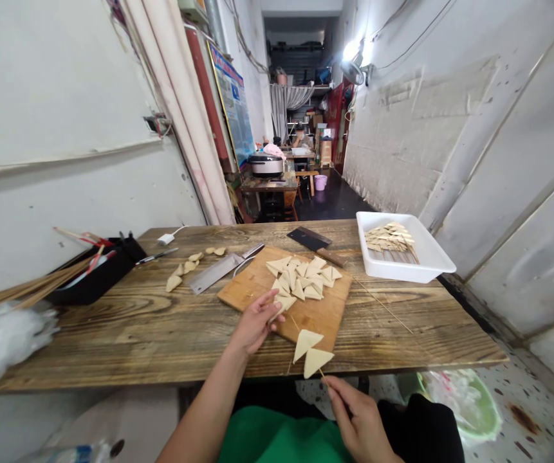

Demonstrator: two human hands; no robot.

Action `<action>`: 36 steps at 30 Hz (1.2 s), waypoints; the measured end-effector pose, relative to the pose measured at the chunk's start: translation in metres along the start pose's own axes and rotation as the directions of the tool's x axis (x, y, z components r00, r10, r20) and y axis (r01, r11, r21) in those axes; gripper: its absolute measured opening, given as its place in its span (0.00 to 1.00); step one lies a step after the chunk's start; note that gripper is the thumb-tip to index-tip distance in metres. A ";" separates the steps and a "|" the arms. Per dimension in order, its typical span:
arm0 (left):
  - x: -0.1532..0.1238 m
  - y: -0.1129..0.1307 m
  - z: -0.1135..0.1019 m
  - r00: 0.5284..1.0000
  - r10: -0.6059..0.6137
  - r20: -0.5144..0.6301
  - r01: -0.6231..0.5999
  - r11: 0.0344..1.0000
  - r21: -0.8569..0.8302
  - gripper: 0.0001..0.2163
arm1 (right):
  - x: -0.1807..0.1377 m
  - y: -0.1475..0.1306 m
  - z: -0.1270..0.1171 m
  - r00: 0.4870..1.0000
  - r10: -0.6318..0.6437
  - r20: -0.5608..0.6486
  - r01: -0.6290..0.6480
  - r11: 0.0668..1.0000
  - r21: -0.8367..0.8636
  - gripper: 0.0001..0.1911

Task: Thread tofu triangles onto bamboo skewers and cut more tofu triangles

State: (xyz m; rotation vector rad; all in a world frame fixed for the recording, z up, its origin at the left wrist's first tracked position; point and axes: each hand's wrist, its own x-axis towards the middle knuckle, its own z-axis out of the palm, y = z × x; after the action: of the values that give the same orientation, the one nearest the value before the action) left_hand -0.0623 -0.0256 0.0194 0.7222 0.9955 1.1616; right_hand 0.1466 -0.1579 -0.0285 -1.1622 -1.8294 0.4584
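Observation:
My right hand (pixel 356 415) pinches the lower end of a thin wooden skewer (pixel 323 375). Two pale triangular slices (pixel 316 361) are threaded on it, and its bare tip points up and left. At the near left of the wooden cutting board (pixel 245 283), my left hand (pixel 260 318) closes its fingers around another pale triangular slice (pixel 284 305). Part of that slice is hidden by the fingers. Beyond it, many like slices lie in a loose pile (pixel 300 276) on the board. I cannot make out exactly what food they are.
A cleaver (pixel 309 238) and a broad knife (pixel 216 273) lie around the board. Rounded pale offcuts (pixel 183 268) sit left. A white tub (pixel 431 257) at right holds filled skewers (pixel 392 239); a loose skewer (pixel 385 305) lies nearby. A black box (pixel 88 283) stands left.

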 end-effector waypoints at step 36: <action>-0.009 -0.013 0.030 0.989 -0.149 -0.009 0.148 0.985 -0.090 0.06 | 0.001 -0.001 0.000 0.998 0.057 -0.032 -0.057 0.998 -0.020 0.15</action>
State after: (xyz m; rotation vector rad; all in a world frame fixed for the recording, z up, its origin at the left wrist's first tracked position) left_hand -0.0304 -0.0370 0.0223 0.5593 0.9871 1.0759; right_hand 0.1460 -0.1573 -0.0276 -1.2316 -1.7814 0.4520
